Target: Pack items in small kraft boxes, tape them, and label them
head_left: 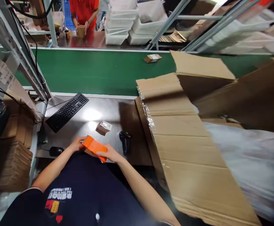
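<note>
Both my hands hold an orange box (95,146) close to my body, above the front edge of the metal table. My left hand (77,144) is closed on its left end, and my right hand (111,153) grips the right end. A strip of brown cardboard shows beneath the orange; I cannot tell whether it belongs to the same box. Just beyond lies a small brown carton (104,127) with a white label. To the right of my right hand is a black barcode scanner (125,142) with a green light.
A black keyboard (67,112) and mouse (56,151) are on the left. A large open cardboard box (181,138) fills the right side. Behind the table runs a green conveyor belt (92,70) carrying a small carton (153,58). Across it, a person in red (83,14) holds a box.
</note>
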`<state>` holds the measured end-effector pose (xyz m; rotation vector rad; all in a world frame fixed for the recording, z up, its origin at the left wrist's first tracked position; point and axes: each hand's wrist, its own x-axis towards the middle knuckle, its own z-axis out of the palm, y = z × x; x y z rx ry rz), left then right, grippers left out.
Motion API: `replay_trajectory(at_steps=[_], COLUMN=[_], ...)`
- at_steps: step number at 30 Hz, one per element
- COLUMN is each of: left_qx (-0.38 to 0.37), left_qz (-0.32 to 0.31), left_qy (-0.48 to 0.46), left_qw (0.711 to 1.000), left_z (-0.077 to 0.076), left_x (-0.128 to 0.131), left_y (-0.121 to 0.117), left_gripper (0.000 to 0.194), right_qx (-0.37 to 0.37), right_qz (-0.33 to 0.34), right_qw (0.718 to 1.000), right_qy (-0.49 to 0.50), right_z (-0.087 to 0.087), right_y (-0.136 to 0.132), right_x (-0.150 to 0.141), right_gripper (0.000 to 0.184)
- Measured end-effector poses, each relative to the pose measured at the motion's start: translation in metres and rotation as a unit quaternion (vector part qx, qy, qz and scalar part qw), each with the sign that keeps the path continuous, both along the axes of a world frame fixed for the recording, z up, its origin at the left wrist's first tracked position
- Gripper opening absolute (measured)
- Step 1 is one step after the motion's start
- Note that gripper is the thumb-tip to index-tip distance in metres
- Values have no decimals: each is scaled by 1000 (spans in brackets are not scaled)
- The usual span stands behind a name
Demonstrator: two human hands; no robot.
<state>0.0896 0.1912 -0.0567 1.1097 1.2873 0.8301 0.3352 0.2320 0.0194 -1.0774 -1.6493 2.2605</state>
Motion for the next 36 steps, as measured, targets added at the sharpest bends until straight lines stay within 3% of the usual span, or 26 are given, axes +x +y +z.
replay_trajectory(at_steps=[4,9,15,18,21,25,31,36], left_qx=[-30,-29,-16,25,83,129,111,70], left_qz=[30,181,84,87,103,101,122,142], left_qy=[-16,90,159,195,267,331,309,248], left_qw=[999,979,984,977,955,929,937,956], left_z=[-6,2,36,42,35,14,-15,-29], left_x=[-1,-1,6,9,5,-2,-9,-24], left_y=[-1,-13,-26,-26,-22,-16,-2,9], left_gripper=[41,37,32,23,20,18,20,21], right_qx=[-13,-24,-30,-23,-4,33,27,9], right_qz=[26,50,78,70,65,66,38,24], right_qw=[1000,998,996,997,998,995,986,985], right_qy=[5,-5,22,21,1,-67,-160,-172], right_z=[-7,-16,-34,-34,-21,1,6,1], right_y=[6,6,7,8,10,12,12,9], right_x=[1,14,18,16,12,6,20,25], right_gripper=[48,45,50,51,53,49,54,57])
